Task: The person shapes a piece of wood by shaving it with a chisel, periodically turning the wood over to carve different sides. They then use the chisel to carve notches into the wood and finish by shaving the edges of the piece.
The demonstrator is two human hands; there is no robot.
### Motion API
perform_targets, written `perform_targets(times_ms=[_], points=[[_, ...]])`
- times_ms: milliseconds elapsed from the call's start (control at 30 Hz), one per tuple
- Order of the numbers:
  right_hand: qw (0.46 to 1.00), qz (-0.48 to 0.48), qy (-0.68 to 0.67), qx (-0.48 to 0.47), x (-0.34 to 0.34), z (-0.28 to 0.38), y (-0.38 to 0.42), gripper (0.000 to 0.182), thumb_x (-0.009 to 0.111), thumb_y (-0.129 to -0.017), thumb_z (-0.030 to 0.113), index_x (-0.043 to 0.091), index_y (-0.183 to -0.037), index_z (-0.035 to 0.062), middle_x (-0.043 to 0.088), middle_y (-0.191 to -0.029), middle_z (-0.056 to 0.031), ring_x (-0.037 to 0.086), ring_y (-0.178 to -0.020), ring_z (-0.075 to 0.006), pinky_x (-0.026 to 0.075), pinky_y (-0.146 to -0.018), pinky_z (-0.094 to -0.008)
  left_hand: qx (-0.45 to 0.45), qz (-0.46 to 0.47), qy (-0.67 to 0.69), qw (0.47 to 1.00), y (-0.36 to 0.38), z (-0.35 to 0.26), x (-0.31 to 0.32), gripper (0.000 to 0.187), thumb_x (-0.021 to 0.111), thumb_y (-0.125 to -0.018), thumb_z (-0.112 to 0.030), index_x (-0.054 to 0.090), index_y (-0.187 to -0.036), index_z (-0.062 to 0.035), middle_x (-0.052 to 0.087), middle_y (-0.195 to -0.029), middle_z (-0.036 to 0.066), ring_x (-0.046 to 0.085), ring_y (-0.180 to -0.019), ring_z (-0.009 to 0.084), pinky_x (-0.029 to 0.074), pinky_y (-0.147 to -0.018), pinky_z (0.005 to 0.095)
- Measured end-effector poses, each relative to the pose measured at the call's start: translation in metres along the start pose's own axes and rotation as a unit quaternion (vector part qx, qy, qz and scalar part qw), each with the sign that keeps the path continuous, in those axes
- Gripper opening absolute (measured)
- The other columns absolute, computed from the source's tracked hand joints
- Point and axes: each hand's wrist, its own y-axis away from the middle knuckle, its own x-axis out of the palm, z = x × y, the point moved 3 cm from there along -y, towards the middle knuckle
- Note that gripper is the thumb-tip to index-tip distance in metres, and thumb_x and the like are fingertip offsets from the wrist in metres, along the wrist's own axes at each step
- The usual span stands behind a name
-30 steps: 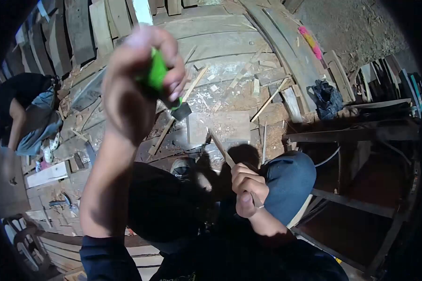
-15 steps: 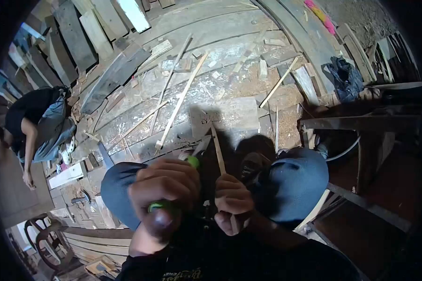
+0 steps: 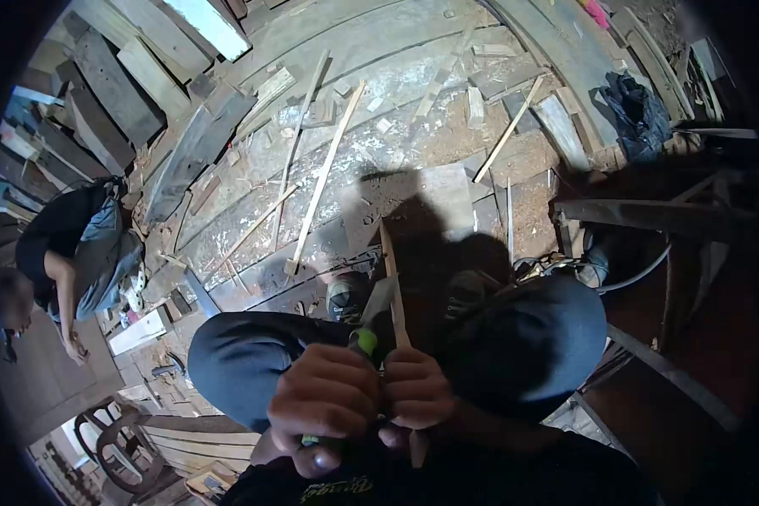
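Observation:
Near the bottom middle, my left hand (image 3: pixel 325 401) is wrapped round the green and black handle of a tool with a flat blade (image 3: pixel 379 304). That blade lies against the side of a thin wooden strip (image 3: pixel 398 314). Just beside it, my right hand (image 3: pixel 417 388) grips the strip, whose short lower end shows below my fingers. The strip's far end points toward a flat board (image 3: pixel 430 198) with dark markings on the floor. My two hands are side by side, apparently touching.
Long thin sticks (image 3: pixel 329 177) and offcuts lie on the dusty plank floor. Planks (image 3: pixel 114 80) lean at the upper left. A co-worker (image 3: pixel 76 244) crouches at the left. A black plastic bag (image 3: pixel 637 114) and a dark wooden frame (image 3: pixel 649 215) are at the right.
My left hand has moved right, toward my right hand, and the blade now meets the strip. The view has shifted slightly; the co-worker's hand is a little lower in it.

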Motion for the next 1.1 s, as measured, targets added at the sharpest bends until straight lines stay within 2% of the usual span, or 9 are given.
perform_targets(times_ms=[400,533,600,667,733,800,867,1033,1100], points=[[0.999,-0.021,-0.028,0.035,-0.008,0.002,0.001,0.027,0.074,-0.078,0.014,0.049,-0.065,0.012,0.052,-0.064,-0.0008,0.05,-0.056,-0.0173,0.042,-0.056,-0.0343,-0.06,-0.034,-0.048,0.996,-0.002,0.028,-0.002,0.033,0.052,-0.09,-0.029,0.059,-0.072,-0.0015,0.058,-0.063,0.008,0.057,-0.05,0.0245,0.047,-0.05,0.0364],[0.999,0.007,-0.028,0.044,-0.013,0.002,-0.004,0.025,0.074,-0.077,0.012,0.051,-0.065,0.0117,0.055,-0.066,-0.0014,0.053,-0.058,-0.0183,0.043,-0.055,-0.0349,-0.054,-0.005,0.022,0.998,-0.006,0.027,-0.004,0.035,0.052,-0.09,-0.03,0.057,-0.07,-0.0018,0.055,-0.06,0.007,0.056,-0.049,0.0238,0.044,-0.049,0.0353],[0.999,0.014,-0.025,0.035,-0.011,0.003,-0.002,0.024,0.074,-0.076,0.013,0.052,-0.066,0.0114,0.057,-0.069,-0.0021,0.057,-0.061,-0.0197,0.045,-0.055,-0.0353,-0.119,-0.112,-0.018,0.986,0.004,0.041,-0.003,0.034,0.053,-0.089,-0.029,0.055,-0.068,-0.0024,0.054,-0.06,0.007,0.054,-0.047,0.0236,0.041,-0.047,0.0351],[0.999,0.017,-0.032,0.037,-0.009,0.003,-0.003,0.025,0.075,-0.076,0.013,0.052,-0.066,0.0113,0.058,-0.07,-0.0023,0.058,-0.062,-0.0201,0.045,-0.055,-0.0354,-0.115,-0.094,-0.035,0.988,-0.002,0.049,-0.006,0.033,0.054,-0.088,-0.028,0.053,-0.067,-0.003,0.053,-0.058,0.006,0.053,-0.046,0.0232,0.038,-0.045,0.0352],[0.999,0.015,-0.036,0.036,-0.008,0.002,-0.001,0.025,0.075,-0.076,0.014,0.052,-0.066,0.0113,0.058,-0.072,-0.0025,0.059,-0.063,-0.0205,0.046,-0.056,-0.0354,-0.105,-0.017,-0.014,0.994,-0.009,0.045,-0.008,0.047,0.055,-0.096,-0.042,0.055,-0.07,-0.0039,0.058,-0.055,0.008,0.056,-0.044,0.0226,0.046,-0.046,0.0356],[0.999,-0.013,-0.04,0.014,-0.01,-0.001,0.003,0.026,0.075,-0.078,0.017,0.052,-0.067,0.0114,0.059,-0.073,-0.0028,0.059,-0.063,-0.0202,0.047,-0.056,-0.0357,-0.092,0.027,0.009,0.995,-0.014,0.045,-0.008,0.047,0.054,-0.096,-0.042,0.054,-0.068,-0.0046,0.057,-0.053,0.007,0.056,-0.044,0.0222,0.045,-0.046,0.0349],[0.999,0.004,-0.032,0.03,-0.016,0.003,0.0,0.027,0.075,-0.079,0.017,0.052,-0.067,0.0111,0.059,-0.073,-0.003,0.059,-0.062,-0.0202,0.047,-0.056,-0.0356,-0.123,-0.107,0.009,0.987,-0.002,0.058,-0.004,0.039,0.055,-0.09,-0.034,0.054,-0.068,-0.0021,0.053,-0.058,0.007,0.052,-0.046,0.0243,0.037,-0.046,0.0363],[0.999,-0.016,-0.045,0.016,-0.02,0.001,0.001,0.029,0.074,-0.082,0.019,0.05,-0.066,0.0106,0.058,-0.071,-0.0034,0.059,-0.063,-0.0198,0.045,-0.054,-0.035,-0.119,-0.017,-0.041,0.992,-0.017,0.054,0.003,0.049,0.053,-0.096,-0.042,0.054,-0.066,-0.0037,0.053,-0.051,0.007,0.052,-0.04,0.0211,0.04,-0.043,0.0331],[0.997,-0.034,-0.059,0.035,-0.021,0.001,0.004,0.029,0.075,-0.081,0.019,0.051,-0.066,0.0102,0.057,-0.07,-0.0033,0.058,-0.062,-0.0189,0.044,-0.053,-0.0351,-0.135,-0.035,-0.048,0.989,-0.01,0.058,0.008,0.049,0.053,-0.096,-0.042,0.055,-0.067,-0.0033,0.052,-0.051,0.006,0.052,-0.041,0.0211,0.04,-0.043,0.0327]])
